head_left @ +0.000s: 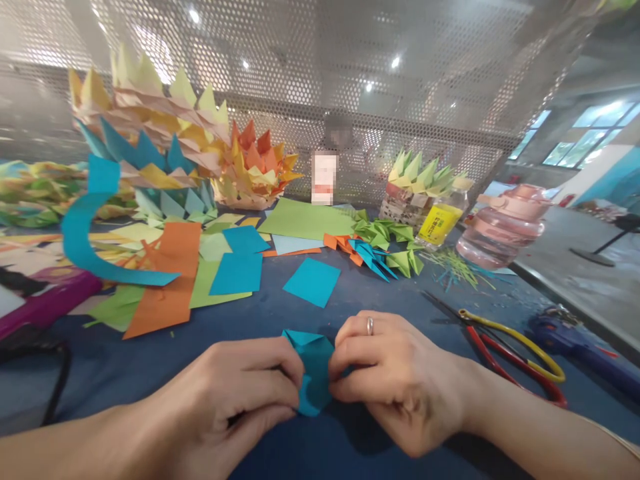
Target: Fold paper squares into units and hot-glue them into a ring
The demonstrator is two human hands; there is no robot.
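Note:
A small blue paper piece [315,367] with a folded top edge is held just above the dark blue table [410,440]. My left hand [250,390] pinches its left side, fingers closed. On its right side my right hand [385,373], with a ring on one finger, grips the paper with bent fingers. Beyond the hands lies a blue paper square [313,281], and to its left are two more blue pieces [237,273]. Folded blue pieces [373,257] sit beside folded orange and green ones.
Scissors [520,360] with red and yellow handles and a blue tool [585,340] lie right. A pink bottle [503,230] and a yellow-labelled bottle [440,220] stand behind. Paper crowns [155,153], an orange strip [167,280] and a purple tool [50,303] are left.

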